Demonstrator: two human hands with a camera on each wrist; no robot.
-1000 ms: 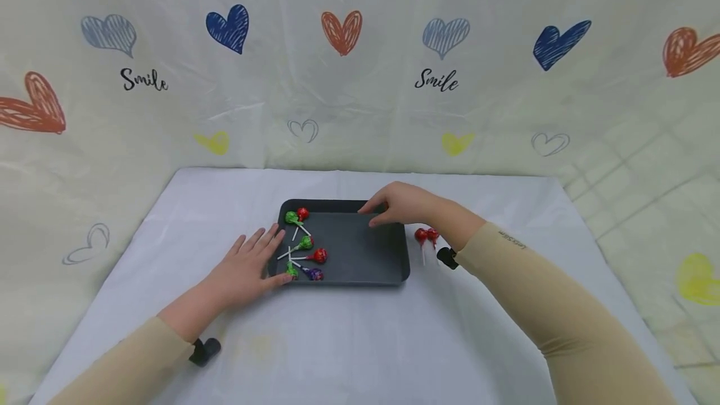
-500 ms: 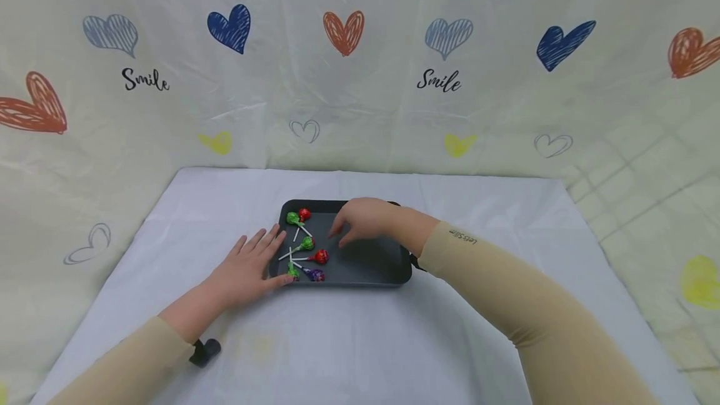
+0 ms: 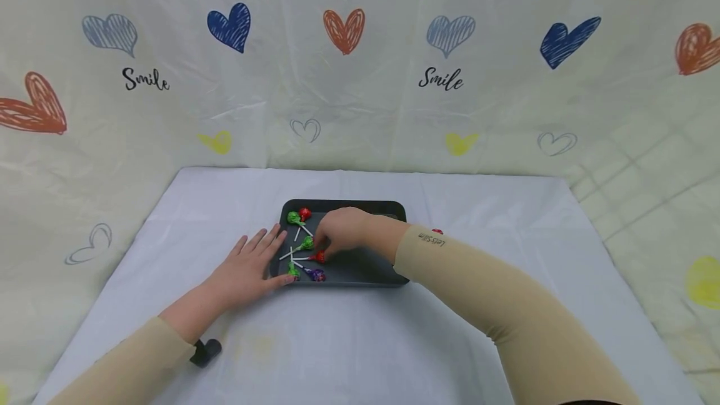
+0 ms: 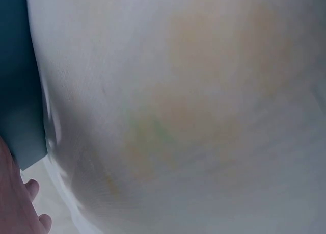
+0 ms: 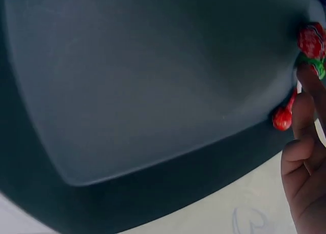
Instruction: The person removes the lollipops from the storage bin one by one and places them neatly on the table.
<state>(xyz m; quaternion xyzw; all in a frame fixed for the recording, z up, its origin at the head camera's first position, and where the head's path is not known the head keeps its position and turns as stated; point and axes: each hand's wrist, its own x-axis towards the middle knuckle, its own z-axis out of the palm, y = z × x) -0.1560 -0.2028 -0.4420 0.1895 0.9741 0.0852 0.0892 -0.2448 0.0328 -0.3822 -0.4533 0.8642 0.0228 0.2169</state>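
A dark grey tray (image 3: 362, 270) lies on the table, with several wrapped lollipops at its left end. My left hand (image 3: 244, 270) rests with spread fingers against the tray's left side, its thumb at the near corner by a green lollipop (image 3: 293, 272). My right hand (image 3: 345, 229) reaches down into the tray. Its fingertips are right beside a red lollipop (image 3: 319, 257) and a green lollipop (image 3: 306, 242). In the right wrist view, the right hand's index finger (image 5: 307, 76) overlaps the green wrapper, and the other fingers are bent. A purple lollipop (image 3: 317, 275) lies nearer me.
A red lollipop (image 3: 437, 230) on the white cloth (image 3: 349, 342) right of the tray shows past my right sleeve (image 3: 478, 280), which hides that area. Two lollipops, red (image 3: 304, 213) and green (image 3: 294, 217), lie at the tray's far left corner. A heart-printed curtain (image 3: 360, 99) hangs behind.
My right hand has moved left across the tray and down to the lollipops in the middle of the left end. The left hand has stayed in place.
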